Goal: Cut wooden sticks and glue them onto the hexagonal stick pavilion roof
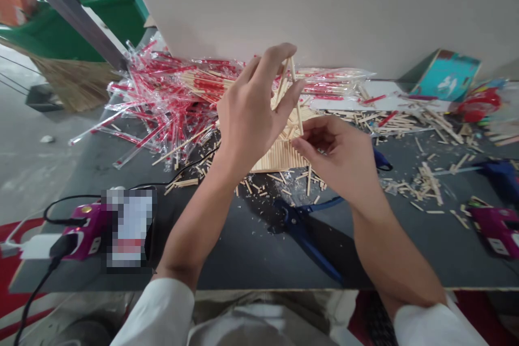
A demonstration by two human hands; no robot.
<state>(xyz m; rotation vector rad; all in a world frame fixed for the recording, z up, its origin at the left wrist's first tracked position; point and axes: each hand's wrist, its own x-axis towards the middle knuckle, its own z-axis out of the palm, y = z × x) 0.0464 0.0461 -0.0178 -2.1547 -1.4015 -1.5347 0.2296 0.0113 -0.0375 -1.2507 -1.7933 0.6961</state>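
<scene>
Faces a long dark table (247,262), backed by a pale panel (324,21). Has a big heap of plastic-wrapped sticks (154,102), red and clear, spread over the back left of the table, and a green bin (117,13) beyond the far left corner. Holds the left hand (253,92) high over the middle, index finger and thumb narrowed, and the right hand (340,154) lower, beside it, in a tight pinch. Has a pale mat of sticks (279,158), laid side by side, under the hands and partly hidden by them. Finds a blue-handled cutter (310,246) nearer the front edge, a blurred phone (130,230) to the left beside a purple power block (87,232), a similar power block (497,227) at far right, and a turquoise box (448,75) tilted at the back right. Steadies a thin stick (297,100) almost upright above the mat, upper end at the left fingertips, lower end between right thumb and fingers. Cannot tell of any contact between stick and mat. Shows short stick scraps (430,184) scattered around, mostly to the right.
</scene>
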